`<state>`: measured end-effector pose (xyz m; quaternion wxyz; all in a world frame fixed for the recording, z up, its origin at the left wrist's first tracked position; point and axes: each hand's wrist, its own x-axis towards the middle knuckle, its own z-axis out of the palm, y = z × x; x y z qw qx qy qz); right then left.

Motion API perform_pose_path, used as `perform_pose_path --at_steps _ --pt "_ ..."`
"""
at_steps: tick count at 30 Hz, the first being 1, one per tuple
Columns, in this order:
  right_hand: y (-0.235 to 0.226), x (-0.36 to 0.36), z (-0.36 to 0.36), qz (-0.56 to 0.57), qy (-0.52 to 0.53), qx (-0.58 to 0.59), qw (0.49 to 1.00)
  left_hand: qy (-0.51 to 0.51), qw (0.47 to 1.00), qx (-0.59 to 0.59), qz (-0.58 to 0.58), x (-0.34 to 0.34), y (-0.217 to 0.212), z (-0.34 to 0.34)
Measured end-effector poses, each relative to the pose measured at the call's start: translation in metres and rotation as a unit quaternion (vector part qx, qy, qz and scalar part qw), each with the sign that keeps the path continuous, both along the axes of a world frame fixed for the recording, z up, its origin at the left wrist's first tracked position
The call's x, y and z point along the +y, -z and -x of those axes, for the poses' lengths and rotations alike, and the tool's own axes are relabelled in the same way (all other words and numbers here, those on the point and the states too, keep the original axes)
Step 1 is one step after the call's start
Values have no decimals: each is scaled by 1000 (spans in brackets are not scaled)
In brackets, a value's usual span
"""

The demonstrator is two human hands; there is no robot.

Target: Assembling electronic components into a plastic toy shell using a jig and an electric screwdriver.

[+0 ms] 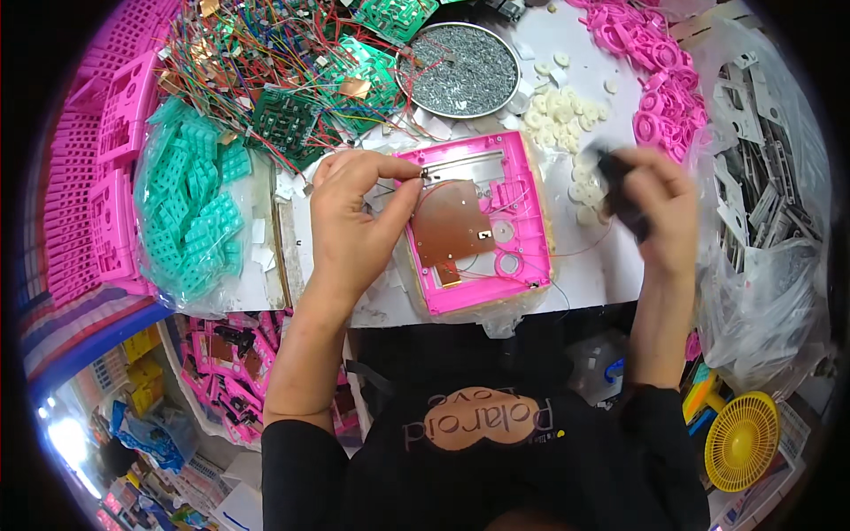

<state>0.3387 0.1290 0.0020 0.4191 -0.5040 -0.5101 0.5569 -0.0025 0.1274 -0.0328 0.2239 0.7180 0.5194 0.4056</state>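
In front of me a pink plastic housing (pixel 443 296) lies with its inside facing up. A brown circuit board (pixel 452 221) sits in it, with thin wires running out. My left hand (pixel 359 212) is closed in a pinch at the housing's upper left corner, by a small dark metal piece (pixel 426 173); the fingertips hide what they grip, if anything. To the right of the housing my right hand (pixel 660 208) is wrapped round a black handheld object (pixel 627 199), smeared by motion, its kind unclear.
Wired green circuit boards (pixel 372 75) heap at the back left, beside a round tray of screws (pixel 478 49). White plastic wheels (pixel 558 115) and pink parts (pixel 664 97) lie back right. Bags hold teal keypads (pixel 190 195) and metal plates (pixel 753 150). Pink housings (pixel 124 115) stack left.
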Motion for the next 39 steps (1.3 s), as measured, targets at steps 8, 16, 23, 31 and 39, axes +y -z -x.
perform_pose_path --at_steps 8,16,23,31,39 --pt "18 23 -27 149 -13 416 897 -5 999 -31 31 -4 4 -2" --pt "2 -1 -59 -32 41 393 918 -25 997 -66 33 -8 2 -8" --pt "-97 -33 -65 -224 -48 489 842 3 998 -45 35 -8 2 -9" --pt "-27 -9 62 -316 -220 -283 879 -51 982 -156 88 -14 16 -4" --pt "2 15 103 -324 -270 -373 827 -15 996 -83 26 -10 7 -5"
